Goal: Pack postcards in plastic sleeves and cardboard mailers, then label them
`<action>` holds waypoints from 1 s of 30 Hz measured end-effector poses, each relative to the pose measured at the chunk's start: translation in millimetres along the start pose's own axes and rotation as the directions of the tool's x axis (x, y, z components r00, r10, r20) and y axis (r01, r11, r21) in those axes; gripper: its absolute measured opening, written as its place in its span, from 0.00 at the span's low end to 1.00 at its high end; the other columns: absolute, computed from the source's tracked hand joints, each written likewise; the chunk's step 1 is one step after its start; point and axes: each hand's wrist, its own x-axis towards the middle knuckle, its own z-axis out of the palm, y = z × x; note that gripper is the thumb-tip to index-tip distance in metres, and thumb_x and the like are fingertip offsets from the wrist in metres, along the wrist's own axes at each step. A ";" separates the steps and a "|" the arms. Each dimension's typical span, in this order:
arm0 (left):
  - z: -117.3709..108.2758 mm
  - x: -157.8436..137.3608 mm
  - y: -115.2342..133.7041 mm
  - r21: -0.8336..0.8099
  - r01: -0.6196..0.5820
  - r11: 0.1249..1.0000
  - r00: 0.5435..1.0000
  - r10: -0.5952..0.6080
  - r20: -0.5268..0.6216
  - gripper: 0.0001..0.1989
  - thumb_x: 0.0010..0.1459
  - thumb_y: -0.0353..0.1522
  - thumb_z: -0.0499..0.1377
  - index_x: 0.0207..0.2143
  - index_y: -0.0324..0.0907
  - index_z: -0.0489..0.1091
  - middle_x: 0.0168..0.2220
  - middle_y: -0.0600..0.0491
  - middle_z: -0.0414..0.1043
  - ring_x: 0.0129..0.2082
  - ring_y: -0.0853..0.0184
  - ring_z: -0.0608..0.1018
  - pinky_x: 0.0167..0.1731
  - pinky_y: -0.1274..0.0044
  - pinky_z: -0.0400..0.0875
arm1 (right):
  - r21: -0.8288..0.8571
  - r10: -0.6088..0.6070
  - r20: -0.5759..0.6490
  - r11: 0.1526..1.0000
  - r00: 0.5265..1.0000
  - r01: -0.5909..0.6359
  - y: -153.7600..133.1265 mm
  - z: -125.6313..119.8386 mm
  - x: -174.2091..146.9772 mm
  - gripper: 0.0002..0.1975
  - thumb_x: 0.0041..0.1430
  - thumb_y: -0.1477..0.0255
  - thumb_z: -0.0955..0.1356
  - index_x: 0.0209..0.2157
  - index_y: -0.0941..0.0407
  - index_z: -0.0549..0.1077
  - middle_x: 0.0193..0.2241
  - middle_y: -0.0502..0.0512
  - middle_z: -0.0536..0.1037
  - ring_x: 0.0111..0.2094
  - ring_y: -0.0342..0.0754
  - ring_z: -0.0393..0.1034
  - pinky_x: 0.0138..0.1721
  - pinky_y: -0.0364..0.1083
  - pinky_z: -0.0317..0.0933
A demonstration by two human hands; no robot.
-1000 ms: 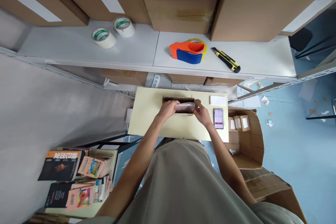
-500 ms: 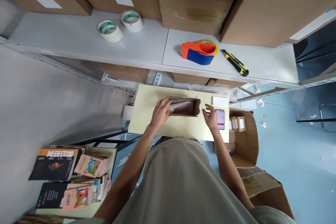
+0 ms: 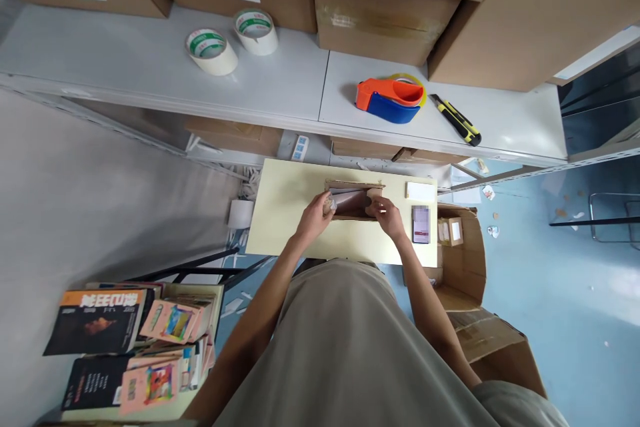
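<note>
On the pale yellow table sits a small, narrow cardboard box with its top open. Inside lies an object in clear plastic wrap; what it is I cannot make out. My left hand grips the box's left end, its fingers closed at the short flap there. At the other end my right hand pinches the right short flap between thumb and fingers. A phone lies on the table to the right of my right hand, with a small white box just beyond it.
A grey shelf behind the table holds two tape rolls, an orange and blue tape dispenser, a utility knife and large cartons. Books are stacked at left; open cartons stand at right.
My right hand has moved left from beside the phone onto the box's right flap, which now leans inward. My left hand has shifted slightly right and stays at the left end.
</note>
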 end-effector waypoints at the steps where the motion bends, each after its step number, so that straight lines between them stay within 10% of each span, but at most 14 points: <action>1: 0.5 2.1 -0.9 -0.002 0.015 1.000 1.000 -0.015 -0.012 0.29 0.65 0.29 0.65 0.67 0.47 0.67 0.64 0.42 0.75 0.58 0.53 0.83 0.60 0.60 0.80 | -0.025 0.013 0.002 1.000 1.000 -0.013 0.5 3.1 1.7 0.22 0.64 0.72 0.67 0.58 0.52 0.79 0.55 0.61 0.84 0.44 0.54 0.84 0.48 0.55 0.82; 8: 0.7 17.9 2.9 0.050 -0.016 0.999 0.993 0.022 -0.115 0.24 0.69 0.28 0.60 0.66 0.43 0.68 0.64 0.40 0.73 0.62 0.54 0.80 0.65 0.61 0.76 | -0.103 0.024 -0.025 0.994 0.999 -0.027 3.2 6.5 6.5 0.44 0.67 0.70 0.67 0.80 0.51 0.49 0.58 0.61 0.83 0.44 0.57 0.86 0.49 0.57 0.81; 14: -6.7 19.2 8.1 0.214 -0.110 0.971 0.994 0.105 0.036 0.23 0.71 0.31 0.57 0.66 0.43 0.72 0.68 0.41 0.70 0.67 0.51 0.75 0.69 0.61 0.71 | -0.120 0.029 -0.015 0.992 0.999 -0.031 2.1 1.4 11.1 0.49 0.67 0.66 0.67 0.82 0.56 0.40 0.55 0.63 0.86 0.40 0.60 0.86 0.47 0.58 0.81; 30: -11.7 12.9 10.3 0.218 -0.146 0.965 0.988 0.131 0.083 0.28 0.70 0.33 0.58 0.71 0.41 0.67 0.73 0.38 0.64 0.69 0.46 0.73 0.70 0.57 0.70 | -0.084 0.255 -0.165 0.959 0.953 -0.271 -13.3 -6.2 51.5 0.29 0.77 0.43 0.59 0.54 0.51 0.76 0.26 0.53 0.85 0.30 0.53 0.83 0.40 0.48 0.74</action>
